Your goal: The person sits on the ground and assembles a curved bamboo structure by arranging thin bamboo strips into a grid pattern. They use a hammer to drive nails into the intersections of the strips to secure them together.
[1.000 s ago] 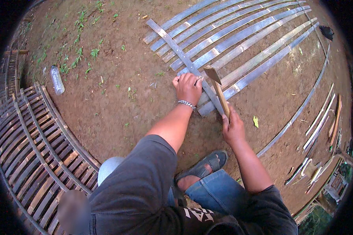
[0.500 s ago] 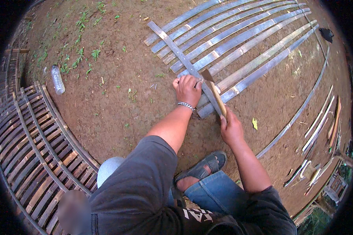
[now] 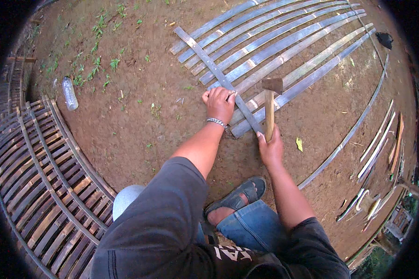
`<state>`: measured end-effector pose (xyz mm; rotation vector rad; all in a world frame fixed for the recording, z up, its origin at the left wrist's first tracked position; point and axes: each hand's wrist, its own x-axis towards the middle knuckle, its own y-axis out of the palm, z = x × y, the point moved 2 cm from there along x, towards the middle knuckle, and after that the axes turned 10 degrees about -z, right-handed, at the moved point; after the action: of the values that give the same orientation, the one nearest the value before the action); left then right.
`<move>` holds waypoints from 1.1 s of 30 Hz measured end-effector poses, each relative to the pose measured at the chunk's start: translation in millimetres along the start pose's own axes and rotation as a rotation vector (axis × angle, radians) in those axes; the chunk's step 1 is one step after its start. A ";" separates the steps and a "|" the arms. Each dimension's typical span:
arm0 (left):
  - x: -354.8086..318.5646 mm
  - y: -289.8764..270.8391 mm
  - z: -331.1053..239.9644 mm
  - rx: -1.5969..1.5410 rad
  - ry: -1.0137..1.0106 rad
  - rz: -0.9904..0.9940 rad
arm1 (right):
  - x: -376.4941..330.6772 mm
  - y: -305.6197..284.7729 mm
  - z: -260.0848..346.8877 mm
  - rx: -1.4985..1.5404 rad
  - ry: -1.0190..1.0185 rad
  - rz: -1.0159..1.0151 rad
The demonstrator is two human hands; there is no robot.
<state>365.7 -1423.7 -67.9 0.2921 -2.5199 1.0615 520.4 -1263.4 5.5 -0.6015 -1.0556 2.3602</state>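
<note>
My right hand (image 3: 271, 148) is wrapped round the wooden handle of a hatchet (image 3: 269, 111). The hatchet's dark, rusty head (image 3: 272, 85) is raised over the bamboo slats (image 3: 293, 96), beside a bamboo cross strip (image 3: 205, 56). That strip lies across the slats' near ends, and its lower end reaches my right fingertips. My left hand (image 3: 219, 104) rests on the strip with thumb and fingers pinched together. Whatever small thing they pinch, possibly a nail, is too small to make out.
A finished-looking slatted bamboo panel (image 3: 46, 186) lies at the left. Near it is a clear plastic bottle (image 3: 69, 94). A long bent bamboo strip (image 3: 347, 139) and several loose strips (image 3: 379, 137) lie to the right. My sandalled foot (image 3: 239, 197) stands below my hands.
The hatchet has swung right and up, away from the cross strip and my left hand; its handle now points more upright. My left hand keeps its pinch on the strip.
</note>
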 end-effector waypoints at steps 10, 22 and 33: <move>37.0 -31.7 -22.0 0.391 0.029 0.585 | 2.5 19.2 -31.3 0.070 -0.036 -0.135; 36.2 -24.3 -20.3 0.386 -0.035 0.708 | 1.4 12.9 -31.4 0.053 -0.128 0.030; 41.8 -26.7 -20.9 0.395 -0.044 0.754 | 17.7 -20.1 12.2 -0.178 -0.318 0.271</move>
<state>342.6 -1428.8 -19.5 -0.5930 -2.4773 1.8407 504.5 -1248.1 25.0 -0.4634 -1.4121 2.6795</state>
